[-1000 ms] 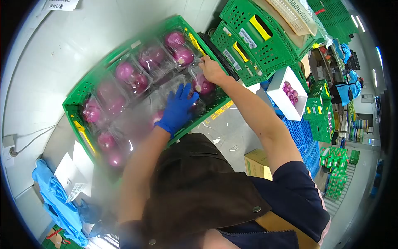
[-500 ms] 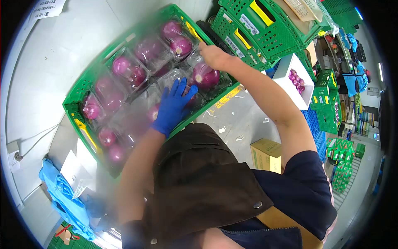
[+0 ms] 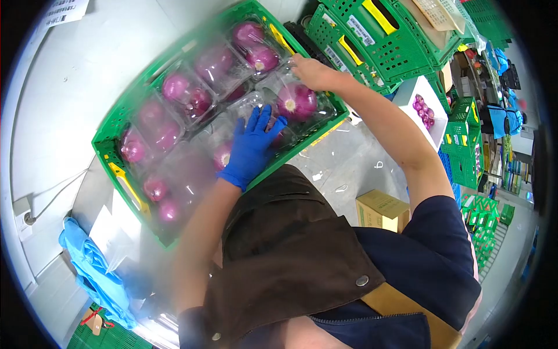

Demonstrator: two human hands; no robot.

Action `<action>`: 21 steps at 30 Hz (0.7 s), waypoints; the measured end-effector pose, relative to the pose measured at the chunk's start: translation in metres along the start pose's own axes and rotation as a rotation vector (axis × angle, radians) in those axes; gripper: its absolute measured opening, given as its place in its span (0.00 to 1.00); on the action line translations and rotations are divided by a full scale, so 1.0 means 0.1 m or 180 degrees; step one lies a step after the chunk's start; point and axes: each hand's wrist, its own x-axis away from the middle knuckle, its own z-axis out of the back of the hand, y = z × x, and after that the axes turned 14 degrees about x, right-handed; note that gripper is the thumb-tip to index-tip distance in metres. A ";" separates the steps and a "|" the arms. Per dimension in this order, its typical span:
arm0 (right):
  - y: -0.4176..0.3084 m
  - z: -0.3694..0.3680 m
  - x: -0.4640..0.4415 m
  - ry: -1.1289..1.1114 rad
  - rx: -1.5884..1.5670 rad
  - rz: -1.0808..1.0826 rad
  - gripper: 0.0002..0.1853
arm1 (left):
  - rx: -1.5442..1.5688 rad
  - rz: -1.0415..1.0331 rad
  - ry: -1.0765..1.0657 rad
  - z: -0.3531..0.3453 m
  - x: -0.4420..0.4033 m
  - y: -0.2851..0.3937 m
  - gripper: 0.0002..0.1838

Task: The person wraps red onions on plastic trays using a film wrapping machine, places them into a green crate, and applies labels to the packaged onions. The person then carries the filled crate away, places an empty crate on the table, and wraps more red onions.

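Observation:
A green plastic crate [image 3: 116, 110] with yellow handles holds several clear plastic boxes, each with purple onions inside. My left hand [image 3: 249, 152], in a blue glove, lies with fingers spread over a clear box [image 3: 241, 104] on the near side of the crate. Its fingertips reach past an onion that shows partly beneath them. My bare right hand [image 3: 312, 72] is closed over the crate's right end rim, beside the yellow handle. Close below its fingers is a large purple onion [image 3: 296, 102] in its box. Some fingers of the right hand are hidden.
More green crates [image 3: 372, 41] are stacked beyond my right hand. A white box [image 3: 415, 110] with small purple onions stands to the right, above a cardboard box [image 3: 381, 209] on the floor. Light blue cloth or plastic [image 3: 93, 273] hangs at lower left, near the white wall [image 3: 52, 122].
The view has shifted slightly, so the crate and surroundings sit a little further right. Both hands keep nearly the same places on the crate and boxes.

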 end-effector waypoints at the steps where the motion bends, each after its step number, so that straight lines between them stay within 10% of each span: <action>1: 0.00 -0.07 -0.05 -0.0138 0.0053 -0.0089 0.12 | -0.0132 0.0071 -0.0080 0.04 -0.05 0.06 0.43; 8: -0.25 -0.28 -0.24 -0.0562 0.0449 -0.0802 0.14 | 0.0172 -0.0453 0.0053 -0.10 -0.31 0.08 0.38; 12: -0.16 -0.28 -0.40 -0.1476 0.1413 0.0379 0.17 | -0.0091 -0.0512 0.0017 -0.23 -0.33 -0.04 0.38; 19: -0.43 0.28 -0.55 -0.1720 0.1484 -0.0285 0.18 | -0.0163 -0.0624 -0.0036 -0.27 -0.36 -0.13 0.33; 21: -0.35 0.24 -0.79 -0.1914 0.2243 0.0763 0.12 | -0.0208 -0.0607 -0.0152 -0.26 -0.35 -0.10 0.31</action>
